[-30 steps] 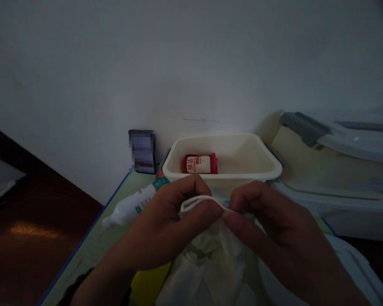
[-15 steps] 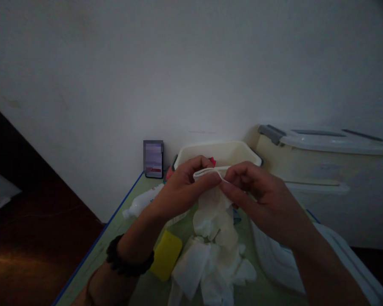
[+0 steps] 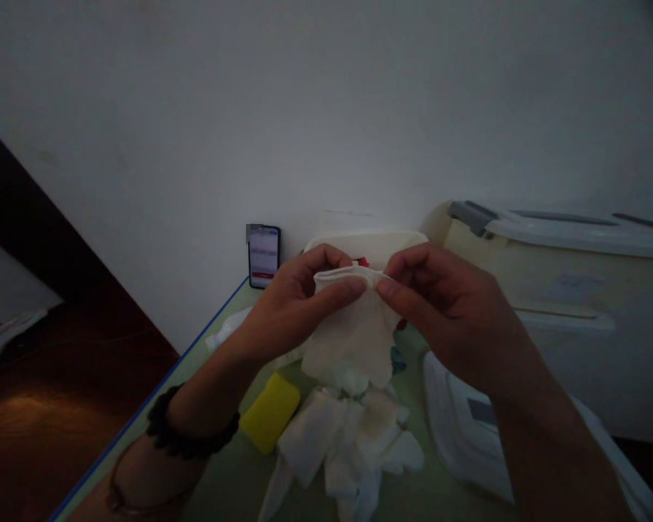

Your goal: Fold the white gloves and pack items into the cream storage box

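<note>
Both hands hold up a white rubber glove (image 3: 353, 341) by its rolled cuff, above a green tabletop (image 3: 223, 478). My left hand (image 3: 294, 308) pinches the cuff's left side between thumb and fingers. My right hand (image 3: 446, 312) pinches the right side. The glove hangs down, palm part limp. Below it a second white glove (image 3: 353, 442) lies crumpled on the table, fingers spread toward me. A yellow sponge (image 3: 269, 411) lies just left of that glove.
A cream tub (image 3: 370, 243) with a red packet stands behind my hands. A phone (image 3: 264, 255) leans on the wall. A white bottle (image 3: 223, 330) lies left. A large lidded bin (image 3: 566, 290) fills the right; a white lid (image 3: 468, 435) lies near it.
The hands have lifted the glove higher off the table and it hangs more open. The view has pulled back, showing the second glove and the sponge.
</note>
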Available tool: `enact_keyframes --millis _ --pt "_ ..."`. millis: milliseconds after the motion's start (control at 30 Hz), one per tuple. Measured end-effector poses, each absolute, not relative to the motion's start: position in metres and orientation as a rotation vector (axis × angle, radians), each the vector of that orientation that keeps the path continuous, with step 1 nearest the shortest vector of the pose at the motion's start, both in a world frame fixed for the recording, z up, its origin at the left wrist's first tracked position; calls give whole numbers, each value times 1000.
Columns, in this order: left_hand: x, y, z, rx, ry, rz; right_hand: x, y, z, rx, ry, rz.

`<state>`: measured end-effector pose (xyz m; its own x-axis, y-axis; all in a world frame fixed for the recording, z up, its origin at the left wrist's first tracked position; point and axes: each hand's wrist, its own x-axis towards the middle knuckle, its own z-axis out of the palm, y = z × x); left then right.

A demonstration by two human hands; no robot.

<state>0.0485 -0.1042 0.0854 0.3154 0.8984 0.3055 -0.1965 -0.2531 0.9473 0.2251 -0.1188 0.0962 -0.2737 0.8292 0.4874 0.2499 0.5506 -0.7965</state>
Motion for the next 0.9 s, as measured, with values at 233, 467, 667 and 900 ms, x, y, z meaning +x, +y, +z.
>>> enact_keyframes --millis 233,467,667,900 --pt "45 -111 88 1452 682 1155 225 -125 98 -863 -1890 725" --pt "40 -106 96 1621 781 1280 225 -123 100 -947 -1866 600" --pt "32 -93 94 1803 929 1261 227 -122 103 -1009 -1812 621" --pt "28 -92 96 1871 902 1257 229 -117 105 -1096 -1805 730"
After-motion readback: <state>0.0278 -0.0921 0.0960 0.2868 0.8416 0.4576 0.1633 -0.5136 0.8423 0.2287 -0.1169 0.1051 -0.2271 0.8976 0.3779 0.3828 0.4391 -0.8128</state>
